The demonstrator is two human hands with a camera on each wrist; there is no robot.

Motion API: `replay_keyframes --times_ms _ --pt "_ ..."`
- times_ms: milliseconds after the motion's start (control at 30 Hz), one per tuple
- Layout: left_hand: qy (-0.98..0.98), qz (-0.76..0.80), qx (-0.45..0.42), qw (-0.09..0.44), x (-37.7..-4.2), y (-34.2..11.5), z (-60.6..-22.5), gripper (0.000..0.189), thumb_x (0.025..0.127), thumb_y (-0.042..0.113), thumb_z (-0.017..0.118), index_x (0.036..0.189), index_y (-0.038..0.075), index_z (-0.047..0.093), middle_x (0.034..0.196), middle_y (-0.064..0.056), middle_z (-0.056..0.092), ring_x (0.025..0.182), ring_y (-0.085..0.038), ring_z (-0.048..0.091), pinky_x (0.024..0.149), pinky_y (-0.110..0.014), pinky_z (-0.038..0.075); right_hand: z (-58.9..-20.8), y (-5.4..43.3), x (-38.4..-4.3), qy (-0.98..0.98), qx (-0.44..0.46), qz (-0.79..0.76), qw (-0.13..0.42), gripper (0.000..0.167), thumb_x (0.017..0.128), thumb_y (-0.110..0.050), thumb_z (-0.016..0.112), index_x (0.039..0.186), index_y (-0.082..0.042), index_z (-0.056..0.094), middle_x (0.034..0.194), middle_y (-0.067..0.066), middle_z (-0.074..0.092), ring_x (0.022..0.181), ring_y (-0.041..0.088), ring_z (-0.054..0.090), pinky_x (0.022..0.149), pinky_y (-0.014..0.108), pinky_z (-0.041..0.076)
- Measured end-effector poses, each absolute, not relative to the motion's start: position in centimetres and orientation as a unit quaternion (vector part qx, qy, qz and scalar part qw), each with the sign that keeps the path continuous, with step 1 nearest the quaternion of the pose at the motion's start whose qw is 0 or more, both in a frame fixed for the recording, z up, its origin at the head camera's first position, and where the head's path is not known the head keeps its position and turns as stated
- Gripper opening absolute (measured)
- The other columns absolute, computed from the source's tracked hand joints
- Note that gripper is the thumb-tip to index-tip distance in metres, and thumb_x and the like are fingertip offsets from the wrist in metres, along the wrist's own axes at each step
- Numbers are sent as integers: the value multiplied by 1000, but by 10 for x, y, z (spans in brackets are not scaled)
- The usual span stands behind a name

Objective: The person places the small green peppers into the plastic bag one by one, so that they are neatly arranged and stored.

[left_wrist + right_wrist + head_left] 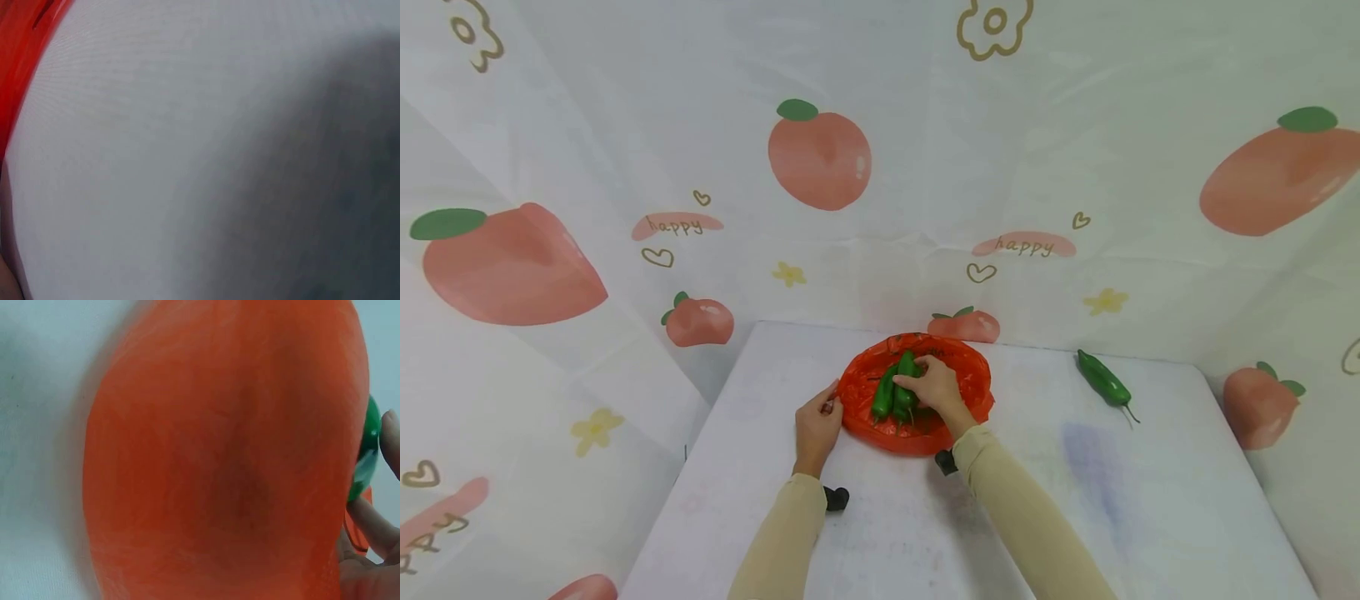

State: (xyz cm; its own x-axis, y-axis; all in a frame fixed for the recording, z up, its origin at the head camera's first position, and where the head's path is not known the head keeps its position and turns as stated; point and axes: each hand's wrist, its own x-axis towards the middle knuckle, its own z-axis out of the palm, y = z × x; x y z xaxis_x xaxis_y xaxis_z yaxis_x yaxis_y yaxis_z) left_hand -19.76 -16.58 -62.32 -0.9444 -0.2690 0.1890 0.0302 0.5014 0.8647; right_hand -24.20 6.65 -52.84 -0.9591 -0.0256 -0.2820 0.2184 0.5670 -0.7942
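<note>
A red plastic bag [891, 442] lies spread on the table with its mouth open and its edge rolled into a rim. Inside it are several green chili peppers, one [884, 396] leaning at the left. My right hand [936, 390] reaches over the bag and grips another green pepper [907, 402] between thumb and fingers. At the bag's left edge, my left hand [817, 425] pinches the rim. The right wrist view shows the bag's outer side [219, 456] hiding most of that hand, with the green pepper [370, 447] between the fingers [372, 528].
A single green chili pepper [1103, 381] lies at the back right of the white table [1030, 517]. A white cloth [895, 167] printed with fruit hangs behind and at the sides. Black wrist camera parts [837, 499] show under the forearms.
</note>
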Motion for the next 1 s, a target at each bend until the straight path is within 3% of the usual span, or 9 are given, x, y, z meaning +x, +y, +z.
replay_keyframes --times_ms 100,200,367,533,767,1000 --pt "-854 -493 65 154 -199 -165 -624 38 97 13 62 132 24 71 108 -4 77 81 -16 58 68 -17 49 -529 68 -243 882 54 -449 133 71 87 -43 79 143 -6 54 109 16 67 70 20 69 64 30 59" --pt "-854 -493 59 159 -199 -165 -624 38 96 12 62 132 23 71 107 -4 77 80 -16 58 68 -17 50 -527 70 -242 895 50 -426 123 67 87 -44 78 139 -7 57 105 13 67 77 21 66 70 30 58" --pt "-854 -492 57 160 -199 -164 -623 38 96 12 63 132 23 71 108 -4 77 80 -16 58 68 -16 50 -524 73 -240 909 39 -400 108 64 88 -46 77 134 -5 60 115 14 68 96 25 60 86 39 56" --pt "-856 -488 60 162 -198 -165 -624 38 96 12 63 132 24 71 109 -4 78 80 -16 59 69 -16 51 -519 78 -240 913 22 -393 105 62 90 -46 74 134 -5 60 119 14 68 100 26 61 89 41 56" --pt "-853 -489 50 176 -201 -167 -624 38 95 10 63 131 21 72 104 -6 77 79 -16 58 67 -17 51 -508 85 -247 915 -22 -401 49 59 96 -45 67 138 -4 58 122 16 67 106 31 62 94 48 54" --pt "-854 -489 56 170 -198 -166 -626 38 96 12 63 131 22 71 110 -5 78 80 -16 59 68 -15 51 -499 96 -248 934 -94 -344 29 64 98 -43 65 145 -3 50 143 20 53 129 35 52 111 52 45"
